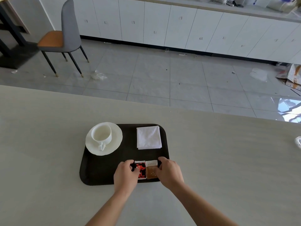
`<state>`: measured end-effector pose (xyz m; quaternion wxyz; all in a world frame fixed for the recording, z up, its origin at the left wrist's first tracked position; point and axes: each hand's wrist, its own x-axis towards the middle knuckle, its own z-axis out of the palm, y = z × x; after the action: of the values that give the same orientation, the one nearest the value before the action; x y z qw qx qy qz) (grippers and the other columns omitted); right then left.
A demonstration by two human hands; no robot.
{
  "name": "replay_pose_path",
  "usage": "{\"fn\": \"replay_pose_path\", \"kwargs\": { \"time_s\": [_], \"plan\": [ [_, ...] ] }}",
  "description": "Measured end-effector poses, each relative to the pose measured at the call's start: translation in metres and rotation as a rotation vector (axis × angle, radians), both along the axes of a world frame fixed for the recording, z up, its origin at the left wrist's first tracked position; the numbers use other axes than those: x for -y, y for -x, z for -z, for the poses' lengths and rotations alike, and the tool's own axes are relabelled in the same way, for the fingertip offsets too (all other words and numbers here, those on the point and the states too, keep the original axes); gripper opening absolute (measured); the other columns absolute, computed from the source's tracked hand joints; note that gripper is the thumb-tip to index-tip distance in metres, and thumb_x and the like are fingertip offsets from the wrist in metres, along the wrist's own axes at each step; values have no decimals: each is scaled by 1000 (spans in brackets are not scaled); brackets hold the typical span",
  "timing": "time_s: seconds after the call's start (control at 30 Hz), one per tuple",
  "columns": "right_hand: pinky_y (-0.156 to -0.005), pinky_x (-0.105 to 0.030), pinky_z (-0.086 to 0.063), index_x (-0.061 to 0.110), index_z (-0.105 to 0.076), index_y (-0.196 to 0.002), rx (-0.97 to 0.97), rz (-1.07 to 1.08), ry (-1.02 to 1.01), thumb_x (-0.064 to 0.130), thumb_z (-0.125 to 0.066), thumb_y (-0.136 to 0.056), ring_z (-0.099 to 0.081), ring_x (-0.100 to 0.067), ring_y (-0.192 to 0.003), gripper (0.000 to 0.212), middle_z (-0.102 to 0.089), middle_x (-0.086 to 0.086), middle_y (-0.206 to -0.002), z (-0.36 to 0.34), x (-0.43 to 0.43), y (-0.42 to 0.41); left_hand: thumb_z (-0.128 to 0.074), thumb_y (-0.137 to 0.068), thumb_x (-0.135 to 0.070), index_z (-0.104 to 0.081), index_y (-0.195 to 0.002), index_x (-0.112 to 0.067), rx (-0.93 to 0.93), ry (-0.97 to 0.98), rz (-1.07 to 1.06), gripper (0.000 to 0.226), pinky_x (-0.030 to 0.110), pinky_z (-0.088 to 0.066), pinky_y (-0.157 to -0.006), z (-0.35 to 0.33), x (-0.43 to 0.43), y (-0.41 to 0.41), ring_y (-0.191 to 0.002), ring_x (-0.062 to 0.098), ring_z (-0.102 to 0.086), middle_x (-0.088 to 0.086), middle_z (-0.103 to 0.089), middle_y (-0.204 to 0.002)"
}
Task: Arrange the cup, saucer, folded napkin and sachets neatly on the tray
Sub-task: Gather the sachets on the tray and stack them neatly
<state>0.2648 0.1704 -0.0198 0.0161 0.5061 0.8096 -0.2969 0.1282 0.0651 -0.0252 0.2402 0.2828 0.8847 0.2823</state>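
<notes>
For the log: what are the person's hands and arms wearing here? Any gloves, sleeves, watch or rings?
Nothing worn shows. The bare left hand and bare right hand have no gloves, and no ring is visible. The left forearm and right forearm are uncovered down to the frame's bottom edge: no sleeve, watch or bracelet in view.

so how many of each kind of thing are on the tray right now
cup: 1
saucer: 1
folded napkin: 1
red sachet, brown sachet: 2
total: 5
</notes>
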Motion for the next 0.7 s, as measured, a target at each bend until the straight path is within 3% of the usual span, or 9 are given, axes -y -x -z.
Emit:
{"fn": "replay_pose_path", "kwargs": {
  "time_s": [0.27,0.7],
  "plan": [
    [-53,-17,-44,19,-59,-121,-32,19,29,22,-56,-93,-57,-12,-77,28,-71,3,-98,0,-2,-3,-67,-84,-19,-63,-121,-18,29,-17,11,37,28,-54,-69,-2,2,-1,-73,5,-57,-10,-54,-80],
    [-47,-10,-39,23,-62,-115,-50,10,47,27,-55,-96,-61,-12,-84,20,-72,2,-109,-5,0,-4,-64,-84,-19,-62,-122,-16,39,-13,10,38,25,-48,-68,-2,1,1,-74,7,-57,-6,-57,-80]
  ]
}}
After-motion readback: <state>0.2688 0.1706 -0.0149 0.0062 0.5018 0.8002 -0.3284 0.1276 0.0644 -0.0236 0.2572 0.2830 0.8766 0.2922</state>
